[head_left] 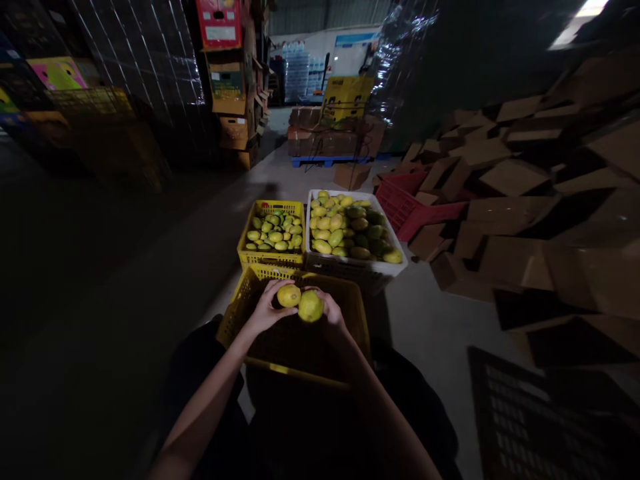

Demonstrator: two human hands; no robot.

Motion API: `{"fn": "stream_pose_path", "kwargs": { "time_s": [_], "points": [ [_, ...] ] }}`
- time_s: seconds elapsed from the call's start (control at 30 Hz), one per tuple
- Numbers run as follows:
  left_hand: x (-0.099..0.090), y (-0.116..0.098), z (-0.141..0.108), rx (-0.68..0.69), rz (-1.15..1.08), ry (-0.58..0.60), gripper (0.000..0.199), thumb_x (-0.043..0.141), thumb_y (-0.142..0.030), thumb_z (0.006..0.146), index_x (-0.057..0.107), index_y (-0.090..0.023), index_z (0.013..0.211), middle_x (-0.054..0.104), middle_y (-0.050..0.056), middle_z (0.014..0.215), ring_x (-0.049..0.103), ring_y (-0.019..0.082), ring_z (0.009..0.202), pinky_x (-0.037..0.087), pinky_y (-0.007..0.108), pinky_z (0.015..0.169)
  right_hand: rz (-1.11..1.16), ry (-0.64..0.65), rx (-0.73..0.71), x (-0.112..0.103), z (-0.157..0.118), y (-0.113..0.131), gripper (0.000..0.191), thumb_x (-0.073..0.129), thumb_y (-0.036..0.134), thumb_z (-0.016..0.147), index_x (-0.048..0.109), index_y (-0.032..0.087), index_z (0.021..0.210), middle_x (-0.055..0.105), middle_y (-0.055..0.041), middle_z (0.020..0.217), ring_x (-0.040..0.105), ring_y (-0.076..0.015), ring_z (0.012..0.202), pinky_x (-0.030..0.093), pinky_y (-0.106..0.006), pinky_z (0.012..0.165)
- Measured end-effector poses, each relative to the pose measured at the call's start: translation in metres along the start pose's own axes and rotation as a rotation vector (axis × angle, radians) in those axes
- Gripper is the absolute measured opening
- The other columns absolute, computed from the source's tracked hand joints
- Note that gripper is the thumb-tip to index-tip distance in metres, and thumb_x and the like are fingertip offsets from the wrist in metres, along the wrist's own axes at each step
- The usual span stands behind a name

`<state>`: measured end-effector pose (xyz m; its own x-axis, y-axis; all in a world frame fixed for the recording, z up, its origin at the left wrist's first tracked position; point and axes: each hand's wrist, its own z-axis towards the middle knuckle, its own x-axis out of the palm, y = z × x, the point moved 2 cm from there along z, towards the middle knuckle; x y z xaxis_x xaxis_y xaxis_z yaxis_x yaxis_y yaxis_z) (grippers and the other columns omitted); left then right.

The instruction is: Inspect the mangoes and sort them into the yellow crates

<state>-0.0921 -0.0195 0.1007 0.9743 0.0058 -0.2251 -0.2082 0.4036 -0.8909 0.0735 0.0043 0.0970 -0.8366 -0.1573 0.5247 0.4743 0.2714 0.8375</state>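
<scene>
Over a large yellow crate (295, 371), my left hand (266, 309) is closed around a small yellow fruit (289, 295). Right beside it, my right hand (332, 312) grips a larger yellow-green fruit (311, 306). The two fruits are side by side, nearly touching. Behind the large crate stand a smaller yellow crate (245, 256) of green and yellow fruits (275, 237) and a white crate (395, 267) heaped with similar fruits (336, 222). Inside the large crate it is dark, and its floor is hard to make out.
Cardboard boxes (515, 177) are piled at the right beside a red crate (407, 203). A dark slatted crate (520, 413) lies at the lower right. Behind, boxes sit on a blue pallet (327, 161), and stacked cartons (233, 100) stand left of it.
</scene>
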Motion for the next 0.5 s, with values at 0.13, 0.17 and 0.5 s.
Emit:
{"fn": "stream_pose_path", "kwargs": {
  "time_s": [0.13, 0.17, 0.5],
  "points": [
    [0.0015, 0.0005, 0.0, -0.001, -0.004, 0.008, 0.058, 0.081, -0.036, 0.065, 0.06, -0.024, 0.118, 0.057, 0.009, 0.116, 0.053, 0.025, 0.113, 0.039, 0.046, 0.102, -0.032, -0.007, -0.013, -0.0012, -0.0007, 0.0018, 0.024, 0.068, 0.042, 0.06, 0.066, 0.021, 0.073, 0.07, -0.0071, 0.081, 0.063, -0.0273, 0.085, 0.05, -0.035, 0.067],
    [0.0016, 0.0006, 0.0001, -0.001, -0.004, 0.009, 0.058, 0.081, -0.036, 0.065, 0.06, -0.024, 0.118, 0.057, 0.009, 0.117, 0.053, 0.025, 0.113, 0.039, 0.046, 0.102, -0.033, -0.012, -0.007, -0.0013, -0.0009, 0.0018, 0.025, 0.068, 0.042, 0.06, 0.066, 0.021, 0.073, 0.07, -0.0074, 0.08, 0.063, -0.0275, 0.085, 0.05, -0.035, 0.066],
    [0.0038, -0.0004, -0.0009, -0.002, -0.007, 0.021, 0.059, 0.08, -0.038, 0.065, 0.06, -0.024, 0.119, 0.057, 0.009, 0.115, 0.053, 0.026, 0.112, 0.039, 0.045, 0.102, -0.04, -0.065, 0.018, -0.0006, -0.002, 0.0, 0.031, 0.064, 0.045, 0.061, 0.068, 0.019, 0.077, 0.07, -0.0064, 0.073, 0.065, -0.0266, 0.078, 0.05, -0.034, 0.062]
  ]
}}
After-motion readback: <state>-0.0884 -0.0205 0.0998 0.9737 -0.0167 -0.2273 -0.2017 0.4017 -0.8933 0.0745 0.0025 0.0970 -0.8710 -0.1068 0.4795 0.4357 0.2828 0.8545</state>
